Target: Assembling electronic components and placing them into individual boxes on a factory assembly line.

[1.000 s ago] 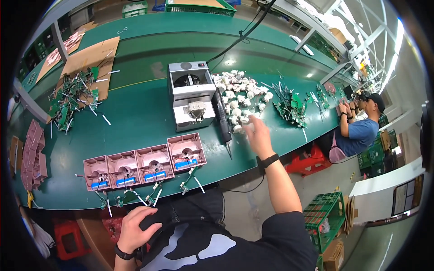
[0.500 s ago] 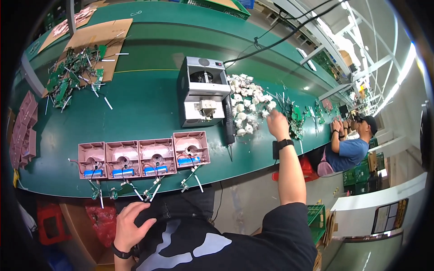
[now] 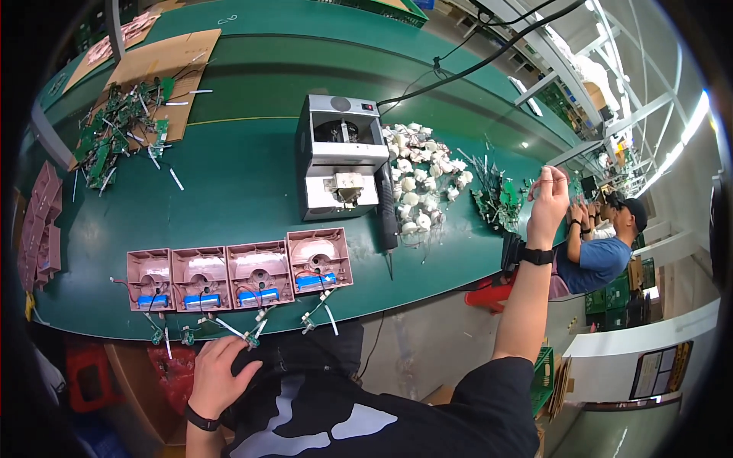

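Note:
My left hand (image 3: 221,374) is at the table's front edge, fingers and thumb apart, with nothing visible in it. Close to its fingertips, a small green circuit board (image 3: 253,340) hangs on wires from a row of pink plastic housings (image 3: 319,252). Each housing holds a blue battery (image 3: 316,282), and similar small boards with white leads lie along the edge. My right hand (image 3: 548,202) is raised at the right, its fingers curled toward the thumb; whatever is between them is too small to make out. Beside it lies a heap of green circuit boards with wires (image 3: 498,202).
A grey box-shaped machine (image 3: 343,156) stands mid-table, a black-handled tool (image 3: 386,210) at its side. White plastic parts (image 3: 416,179) are heaped right of it. More circuit boards (image 3: 126,130) lie on cardboard at far left, above pink housings (image 3: 42,221). A co-worker (image 3: 603,248) sits at right.
My right hand has moved right, from beside the white parts to past the circuit board heap. My left hand has come slightly nearer the hanging boards. The view has shifted a little.

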`<state>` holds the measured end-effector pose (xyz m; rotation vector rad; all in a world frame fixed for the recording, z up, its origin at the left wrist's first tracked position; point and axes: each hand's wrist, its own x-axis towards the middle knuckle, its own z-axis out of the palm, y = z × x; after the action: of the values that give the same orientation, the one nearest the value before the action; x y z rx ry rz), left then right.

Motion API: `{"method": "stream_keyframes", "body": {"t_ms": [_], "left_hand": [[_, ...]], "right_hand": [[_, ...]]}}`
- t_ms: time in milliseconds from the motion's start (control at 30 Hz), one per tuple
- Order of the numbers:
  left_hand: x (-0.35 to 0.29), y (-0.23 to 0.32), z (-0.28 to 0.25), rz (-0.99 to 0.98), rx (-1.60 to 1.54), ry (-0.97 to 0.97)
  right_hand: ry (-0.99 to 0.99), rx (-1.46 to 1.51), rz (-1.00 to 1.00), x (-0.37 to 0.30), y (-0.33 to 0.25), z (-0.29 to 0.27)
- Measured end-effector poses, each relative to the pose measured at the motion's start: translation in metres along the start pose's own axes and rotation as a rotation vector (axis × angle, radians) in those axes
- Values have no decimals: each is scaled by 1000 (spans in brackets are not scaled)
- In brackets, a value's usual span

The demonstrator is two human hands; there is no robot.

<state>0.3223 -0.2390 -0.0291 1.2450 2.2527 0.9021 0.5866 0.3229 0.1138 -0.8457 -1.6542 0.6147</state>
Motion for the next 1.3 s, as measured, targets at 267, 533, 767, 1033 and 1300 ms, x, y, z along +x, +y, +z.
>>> {"method": "stream_keyframes", "body": {"t_ms": [267,533,767,1033,1300], "left_hand": [[-10,2,-3,-24,23,27],[-23,2,-7,-62,12,46],[-30,1,-4,-51,-17,38],[-23,12,-7,2,-31,27],[-26,10,-1,13,-48,1]], "right_hand": [[-750,-344,103,-60,41,33],[-925,-615,-194,-114,71,70],[-913,-402,150,-94,73,51],[-348,144,368,-28,5,46],[-542,-620,137,-107,110,43]]}}
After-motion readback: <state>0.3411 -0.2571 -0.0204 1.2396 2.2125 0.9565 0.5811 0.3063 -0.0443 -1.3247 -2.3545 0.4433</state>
